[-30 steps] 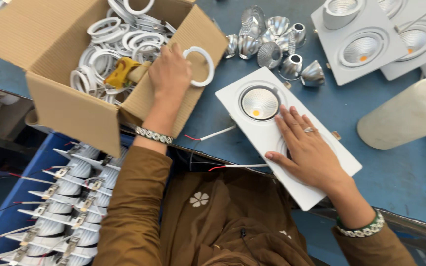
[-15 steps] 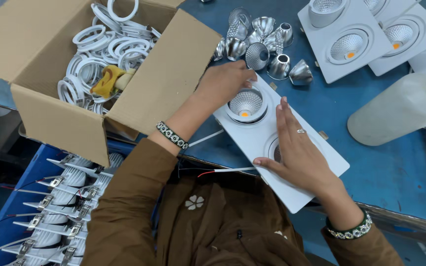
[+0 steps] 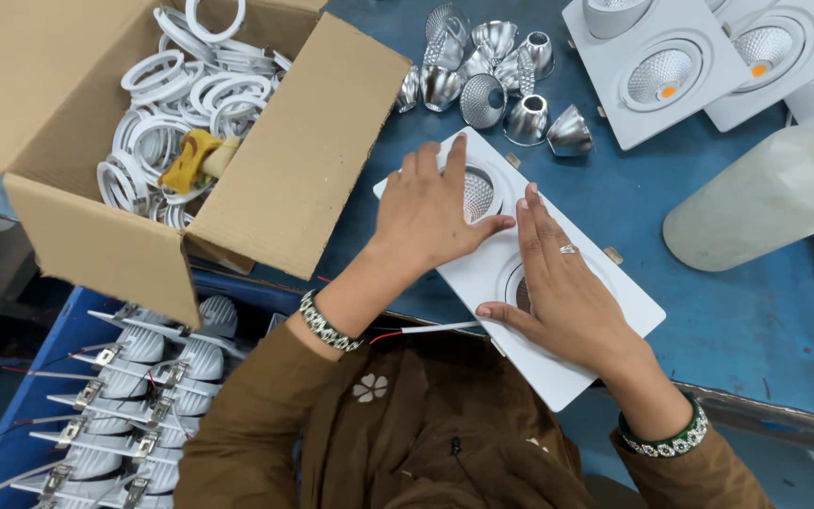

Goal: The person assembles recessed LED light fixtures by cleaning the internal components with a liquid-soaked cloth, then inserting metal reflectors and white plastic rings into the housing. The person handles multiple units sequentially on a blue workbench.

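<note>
From the head camera I see both hands lying on a white double lamp housing (image 3: 572, 368), which rests slantwise on the blue table (image 3: 765, 311) with its near corner over the table edge. The left hand (image 3: 431, 212) lies flat over the upper lamp opening, fingers together and stretched, thumb spread toward the right; it grips nothing, it only presses on the reflector (image 3: 479, 193) that shows beside the palm. The right hand (image 3: 567, 287) lies flat over the lower opening, fingers straight and close together, a ring on one finger; it also closes on nothing. The two hands are just beside each other, and I cannot tell if they touch. A thin wire (image 3: 431, 329) comes out from under the housing near the left wrist. Left of the hands stands an open cardboard box (image 3: 303, 160) with white rings (image 3: 190, 90) inside. Behind the housing lies a group of loose silver reflectors (image 3: 496, 71). Farther right are more white housings (image 3: 680, 75) and a pale bottle (image 3: 765, 203) on its side. Below the box, a blue crate (image 3: 35, 396) holds white lamp bodies (image 3: 143, 377).
</note>
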